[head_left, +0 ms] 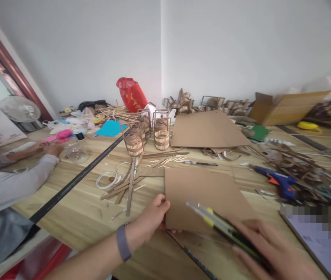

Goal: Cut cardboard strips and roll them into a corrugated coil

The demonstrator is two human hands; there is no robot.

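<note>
My left hand (150, 219) grips the near left corner of a flat brown cardboard sheet (203, 194) lying on the wooden table (89, 210); thumb on top, fingers under the edge. A grey band sits on that wrist. My right hand (273, 252), blurred by motion, is closed around a yellow-and-black utility knife (220, 225) whose blade end points left over the sheet's near edge.
Small woven bamboo lanterns (146, 134) stand mid-table beside wooden sticks (130, 182), tape rings (107, 179) and a long black ruler (77, 179). A larger cardboard sheet (209, 130), blue glue gun (279, 182) and open box (288, 107) lie right. Another person's arms (13, 175) work at left.
</note>
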